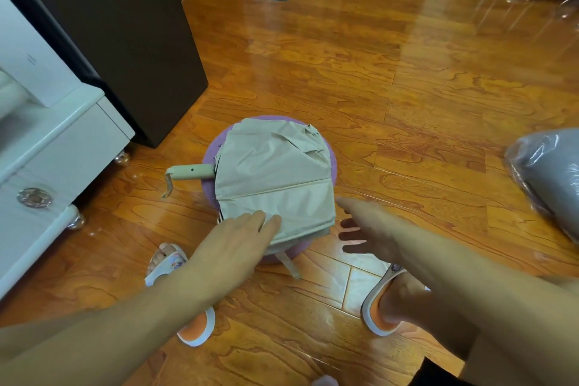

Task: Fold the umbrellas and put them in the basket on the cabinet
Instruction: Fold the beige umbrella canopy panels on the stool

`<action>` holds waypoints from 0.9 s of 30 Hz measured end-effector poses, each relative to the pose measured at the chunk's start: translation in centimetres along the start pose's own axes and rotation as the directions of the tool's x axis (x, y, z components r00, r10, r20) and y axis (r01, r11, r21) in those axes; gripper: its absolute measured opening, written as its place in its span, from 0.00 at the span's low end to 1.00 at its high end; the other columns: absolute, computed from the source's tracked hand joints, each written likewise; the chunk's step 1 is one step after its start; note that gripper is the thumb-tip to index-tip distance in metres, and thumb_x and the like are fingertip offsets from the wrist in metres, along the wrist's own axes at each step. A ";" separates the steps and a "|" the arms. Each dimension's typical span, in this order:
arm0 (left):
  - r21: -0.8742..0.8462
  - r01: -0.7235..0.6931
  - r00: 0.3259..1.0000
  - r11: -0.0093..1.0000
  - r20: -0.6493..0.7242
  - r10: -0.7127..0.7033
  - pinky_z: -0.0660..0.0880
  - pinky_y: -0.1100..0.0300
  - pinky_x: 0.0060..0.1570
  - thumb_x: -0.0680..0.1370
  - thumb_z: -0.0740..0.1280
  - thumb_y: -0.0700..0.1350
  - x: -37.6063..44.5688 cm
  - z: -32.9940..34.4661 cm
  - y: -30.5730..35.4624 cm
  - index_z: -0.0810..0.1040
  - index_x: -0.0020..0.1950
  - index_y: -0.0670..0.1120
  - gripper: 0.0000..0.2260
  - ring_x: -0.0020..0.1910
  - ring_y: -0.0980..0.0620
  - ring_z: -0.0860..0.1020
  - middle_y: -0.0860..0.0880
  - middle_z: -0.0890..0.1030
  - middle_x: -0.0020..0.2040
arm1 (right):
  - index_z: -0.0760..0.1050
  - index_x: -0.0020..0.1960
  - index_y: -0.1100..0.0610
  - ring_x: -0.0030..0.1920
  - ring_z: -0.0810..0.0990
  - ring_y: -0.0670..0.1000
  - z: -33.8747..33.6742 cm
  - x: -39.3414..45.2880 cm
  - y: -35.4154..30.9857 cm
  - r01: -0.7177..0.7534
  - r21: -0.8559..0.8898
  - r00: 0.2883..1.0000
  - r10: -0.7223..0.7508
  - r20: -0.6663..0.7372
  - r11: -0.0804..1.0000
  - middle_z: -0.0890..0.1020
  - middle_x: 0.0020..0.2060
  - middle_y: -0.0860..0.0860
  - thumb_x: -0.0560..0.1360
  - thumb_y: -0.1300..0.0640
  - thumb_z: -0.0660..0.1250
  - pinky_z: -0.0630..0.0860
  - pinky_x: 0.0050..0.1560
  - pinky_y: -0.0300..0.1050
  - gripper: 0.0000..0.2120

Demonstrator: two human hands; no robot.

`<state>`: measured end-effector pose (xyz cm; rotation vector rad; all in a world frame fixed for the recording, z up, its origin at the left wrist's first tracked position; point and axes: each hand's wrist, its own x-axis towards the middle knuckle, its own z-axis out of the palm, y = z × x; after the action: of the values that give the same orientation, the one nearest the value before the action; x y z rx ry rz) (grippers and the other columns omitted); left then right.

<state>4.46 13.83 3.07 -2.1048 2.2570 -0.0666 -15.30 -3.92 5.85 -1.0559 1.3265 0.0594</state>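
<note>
The collapsed beige fabric umbrella (pixel 275 175) lies on a round purple stool (pixel 332 163), handle pointing left; the left hand (pixel 232 244) rests flat-fingered on its near edge, nearer than the open, empty right hand (pixel 372 229).

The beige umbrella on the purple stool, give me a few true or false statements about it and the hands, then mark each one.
1. The beige umbrella lies on a purple stool. True.
2. Its handle points toward the wrapped bundle. False: it points toward the white cabinet.
3. The left hand rests flat on the fabric. True.
4. The right hand grips the handle. False: it is open, beside the umbrella's other end.
5. The umbrella is in a basket. False: no basket is in view.
</note>
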 end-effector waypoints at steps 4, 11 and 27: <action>-0.092 0.014 0.957 0.996 0.290 0.013 0.70 0.50 0.52 0.78 0.62 0.65 -0.2 -0.5 0.4 0.60 0.80 0.54 0.33 0.59 0.45 0.73 0.48 0.71 0.60 | 0.69 0.66 0.56 0.51 0.80 0.54 0.3 1.3 -1.2 0.147 -0.072 0.974 -0.157 -0.162 0.987 0.78 0.54 0.53 0.78 0.47 0.68 0.79 0.51 0.52 0.21; -0.413 0.467 0.854 0.782 -0.021 -0.520 0.75 0.47 0.51 0.80 0.64 0.51 3.9 -4.8 -5.3 0.76 0.60 0.49 0.11 0.56 0.43 0.76 0.48 0.76 0.54 | 0.77 0.44 0.50 0.45 0.77 0.53 1.9 2.0 -6.7 0.487 -0.673 0.625 -0.761 -0.176 0.556 0.81 0.43 0.49 0.75 0.56 0.68 0.68 0.42 0.44 0.02; -0.860 0.509 0.576 0.028 0.317 -0.753 0.80 0.47 0.57 0.78 0.72 0.50 7.9 -6.5 -11.2 0.84 0.51 0.50 0.05 0.50 0.50 0.83 0.51 0.84 0.48 | 0.77 0.42 0.53 0.36 0.76 0.53 2.3 4.5 -7.2 0.381 -0.310 0.827 -0.471 -0.306 0.871 0.79 0.35 0.50 0.75 0.55 0.70 0.70 0.35 0.44 0.05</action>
<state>14.59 5.18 10.24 -3.6981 1.0274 1.2926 -7.97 -8.79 6.18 -1.6149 1.4072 -0.3497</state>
